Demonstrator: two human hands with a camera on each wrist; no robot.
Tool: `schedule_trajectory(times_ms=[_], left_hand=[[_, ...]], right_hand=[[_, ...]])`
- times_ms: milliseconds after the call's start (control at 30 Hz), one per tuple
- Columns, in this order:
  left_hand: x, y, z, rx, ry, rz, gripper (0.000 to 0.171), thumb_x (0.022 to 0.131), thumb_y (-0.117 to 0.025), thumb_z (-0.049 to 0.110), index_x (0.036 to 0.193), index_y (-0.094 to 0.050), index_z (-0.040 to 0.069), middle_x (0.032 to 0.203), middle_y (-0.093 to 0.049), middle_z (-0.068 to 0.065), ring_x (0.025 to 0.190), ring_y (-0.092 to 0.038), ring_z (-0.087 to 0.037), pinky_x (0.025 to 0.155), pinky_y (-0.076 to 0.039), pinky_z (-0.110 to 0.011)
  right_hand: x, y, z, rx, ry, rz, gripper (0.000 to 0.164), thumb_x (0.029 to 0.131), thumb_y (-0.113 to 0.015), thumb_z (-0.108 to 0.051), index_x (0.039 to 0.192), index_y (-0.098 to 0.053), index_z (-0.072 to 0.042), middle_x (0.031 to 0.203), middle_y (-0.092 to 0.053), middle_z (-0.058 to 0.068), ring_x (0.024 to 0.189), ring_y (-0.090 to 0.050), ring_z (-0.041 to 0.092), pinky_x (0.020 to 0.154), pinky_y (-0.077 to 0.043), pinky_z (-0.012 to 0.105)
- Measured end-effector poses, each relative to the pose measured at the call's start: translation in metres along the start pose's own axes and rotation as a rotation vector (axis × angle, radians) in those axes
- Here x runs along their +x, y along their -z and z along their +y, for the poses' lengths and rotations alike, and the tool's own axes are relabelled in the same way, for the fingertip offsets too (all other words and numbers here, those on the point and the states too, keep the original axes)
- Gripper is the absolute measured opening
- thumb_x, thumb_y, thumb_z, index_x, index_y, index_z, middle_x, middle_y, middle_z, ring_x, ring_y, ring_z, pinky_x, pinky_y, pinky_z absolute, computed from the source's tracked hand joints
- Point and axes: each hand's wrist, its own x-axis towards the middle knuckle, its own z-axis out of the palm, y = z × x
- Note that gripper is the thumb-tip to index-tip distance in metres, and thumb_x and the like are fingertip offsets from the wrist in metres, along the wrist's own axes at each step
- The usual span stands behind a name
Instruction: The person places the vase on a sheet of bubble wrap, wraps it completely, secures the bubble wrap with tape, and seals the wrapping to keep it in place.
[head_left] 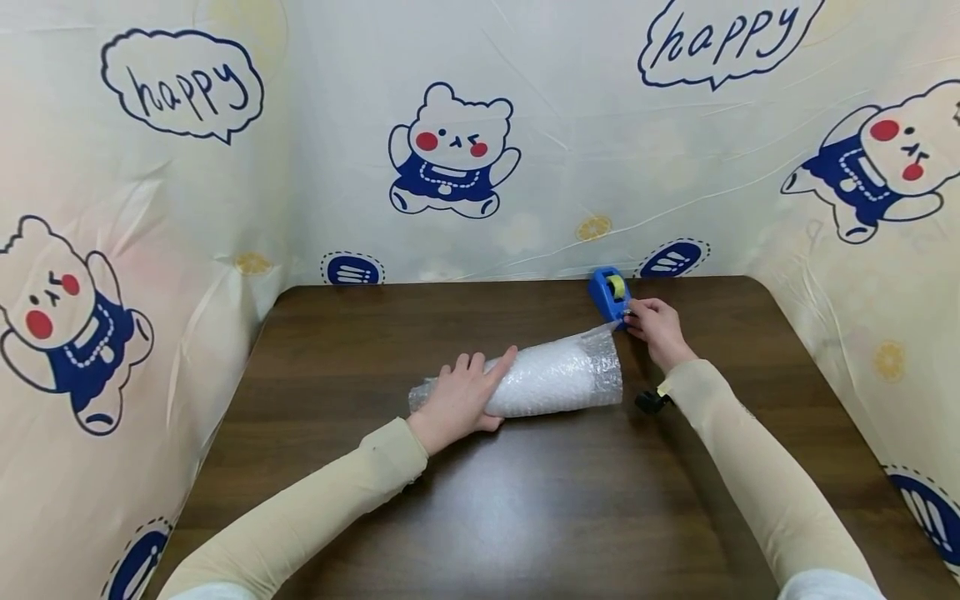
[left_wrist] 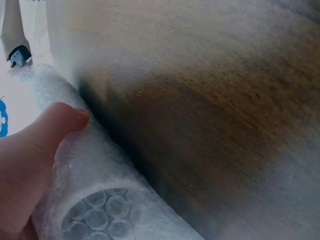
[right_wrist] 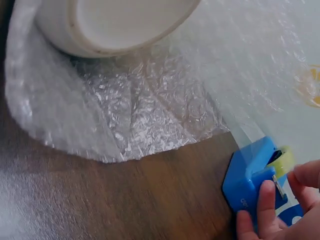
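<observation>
A roll of bubble wrap (head_left: 558,375) lies across the wooden table, and my left hand (head_left: 461,398) grips its left part with fingers over the top and thumb along the near side. In the left wrist view the thumb presses on the wrap, close to large round bubbles. Inside the roll's right end, the right wrist view shows the round base of a white vessel (right_wrist: 130,22). Beyond that end stands a blue tape dispenser (head_left: 606,293) with yellowish tape (right_wrist: 284,160). My right hand (head_left: 660,332) is at its cutter, fingertips pinching the tape end.
The dark wooden table (head_left: 480,517) ends at a printed cloth (head_left: 570,167) hung behind and on both sides. A small black camera (head_left: 652,402) hangs beneath my right wrist.
</observation>
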Motion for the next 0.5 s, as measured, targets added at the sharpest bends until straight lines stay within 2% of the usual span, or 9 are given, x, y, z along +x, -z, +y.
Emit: schedule_trajectory(times_ms=[100,167,367,500], left_hand=[[-0.0004,-0.0006,0.0009,0.002,-0.003,0.002,0.111,0.081,-0.081,0.060,0.166,-0.024,0.017,0.117,-0.060,-0.020,0.099,-0.061,-0.037,0.068,-0.056,-0.046],[-0.0003,-0.0003,0.0013,0.006,-0.001,0.002,0.110,0.081,-0.081,0.060,0.166,-0.024,0.017,0.117,-0.061,-0.020,0.098,-0.061,-0.037,0.068,-0.056,-0.046],[0.0006,0.0026,0.0020,0.013,0.013,-0.016,0.110,0.082,-0.081,0.060,0.166,-0.024,0.018,0.116,-0.060,-0.020,0.099,-0.060,-0.037,0.068,-0.056,-0.046],[0.0009,0.0030,0.0023,0.008,0.017,-0.024,0.111,0.082,-0.081,0.060,0.166,-0.023,0.018,0.117,-0.060,-0.020,0.099,-0.060,-0.037,0.070,-0.056,-0.047]], right_hand=[[-0.0022,0.0021,0.0020,0.096,-0.006,-0.032,0.009,0.105,-0.061,-0.017,0.099,-0.057,-0.012,0.093,-0.062,0.001,0.080,-0.065,0.006,0.081,-0.058,0.023],[-0.0024,0.0015,0.0023,0.138,-0.026,-0.024,0.007,0.105,-0.060,-0.015,0.101,-0.057,-0.010,0.090,-0.062,0.000,0.079,-0.064,0.007,0.080,-0.058,0.022],[-0.0018,-0.0033,0.0007,0.191,-0.111,0.022,0.010,0.107,-0.056,-0.017,0.113,-0.054,-0.009,0.103,-0.058,0.003,0.088,-0.062,0.008,0.103,-0.051,0.030],[-0.0040,-0.0070,0.0008,0.262,-0.139,0.039,0.010,0.107,-0.056,-0.015,0.114,-0.053,-0.008,0.109,-0.056,0.006,0.089,-0.063,0.009,0.106,-0.048,0.033]])
